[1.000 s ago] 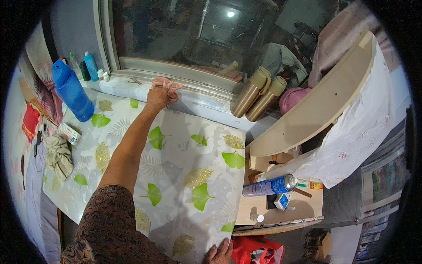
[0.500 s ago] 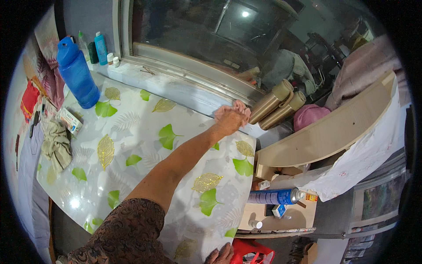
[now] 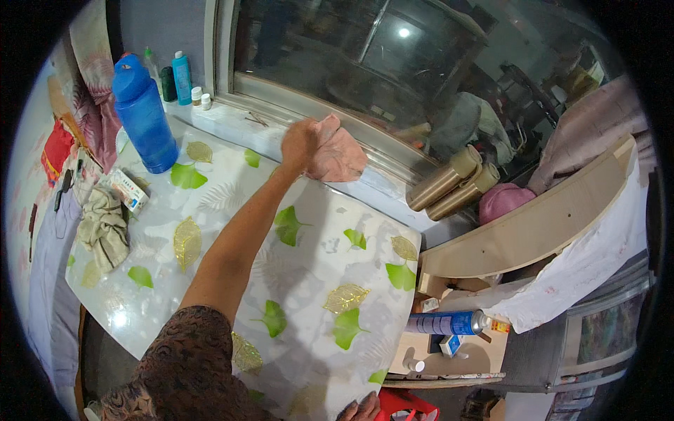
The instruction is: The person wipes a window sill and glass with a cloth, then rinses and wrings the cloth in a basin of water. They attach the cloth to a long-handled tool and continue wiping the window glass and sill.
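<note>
- While the left hand reaches across the white, leaf-printed bench, its grip is closed on one side of a crumpled pink cloth; the cloth lies on the white windowsill, by the metal window frame;
- thin brown sticks lie left of it, uncleared; two gold cylindrical flasks are to its right;
- how much sill is finished or left cannot be told;
- the right hand is at the bench's near edge, partly cut off; I cannot tell its grip.

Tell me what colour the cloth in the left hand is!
The cloth is salmon pink; the head view shows it best.
</note>
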`<action>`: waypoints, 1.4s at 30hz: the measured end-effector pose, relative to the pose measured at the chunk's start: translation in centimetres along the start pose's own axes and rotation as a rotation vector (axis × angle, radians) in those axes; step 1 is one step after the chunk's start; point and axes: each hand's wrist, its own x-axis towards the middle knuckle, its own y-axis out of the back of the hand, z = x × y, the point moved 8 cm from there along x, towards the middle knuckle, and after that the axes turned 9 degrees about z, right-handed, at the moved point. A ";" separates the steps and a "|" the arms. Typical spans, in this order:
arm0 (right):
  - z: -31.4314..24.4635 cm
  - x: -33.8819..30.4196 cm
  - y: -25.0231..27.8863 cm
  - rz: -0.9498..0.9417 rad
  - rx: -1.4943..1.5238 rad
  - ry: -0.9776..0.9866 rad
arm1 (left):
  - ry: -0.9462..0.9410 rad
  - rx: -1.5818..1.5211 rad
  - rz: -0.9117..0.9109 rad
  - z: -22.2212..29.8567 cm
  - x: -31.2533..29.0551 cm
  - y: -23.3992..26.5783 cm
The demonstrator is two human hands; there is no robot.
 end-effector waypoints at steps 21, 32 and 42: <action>1.4 -0.1 -0.4 0.109 -0.033 0.111 | -0.519 0.036 0.086 -1.4 -1.2 1.8; 1.1 0.0 -0.4 -0.004 0.072 -0.048 | -0.261 0.341 0.163 -14.4 5.7 9.8; 0.3 -0.2 0.1 0.013 0.009 -0.089 | -0.172 0.616 0.107 -2.3 0.1 4.6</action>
